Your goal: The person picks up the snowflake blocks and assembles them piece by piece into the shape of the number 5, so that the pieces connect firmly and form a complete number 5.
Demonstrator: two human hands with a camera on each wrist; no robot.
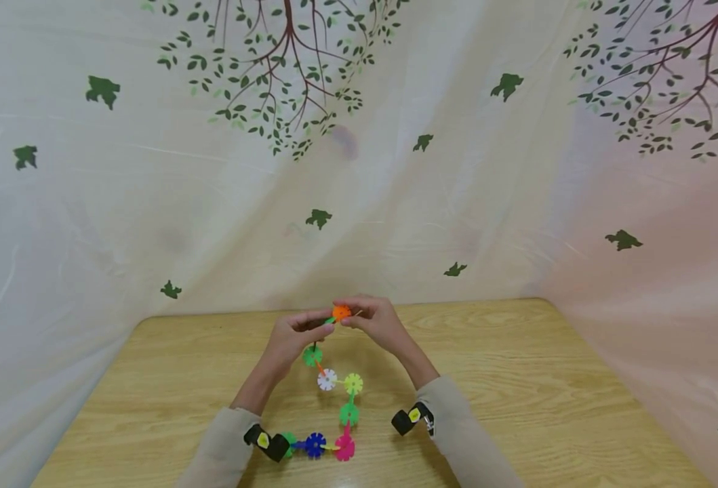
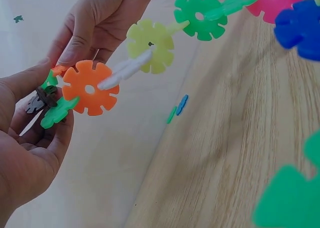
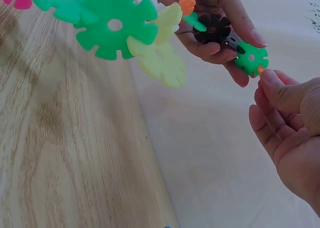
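A chain of slotted flower-shaped plastic discs hangs from my hands above the table. My left hand (image 1: 288,339) grips its upper end, fingers around the dark discs (image 3: 212,29) and a green disc (image 3: 251,57). Right beside it, my right hand (image 1: 380,324) pinches an orange disc (image 1: 342,312) between thumb and fingers; this disc meets the green one at its edge. Lower down the chain come a white disc (image 1: 327,379), a yellow disc (image 1: 353,383), a pink disc (image 1: 344,447) and a blue disc (image 1: 316,444). The left wrist camera partly covers the last green disc (image 1: 289,444).
Below is a wooden table (image 1: 487,366), its far edge against a pale cloth backdrop (image 1: 383,224) printed with branches and birds. A loose blue disc (image 2: 182,105) and a loose green disc (image 2: 171,114) appear edge-on near the table's edge in the left wrist view.
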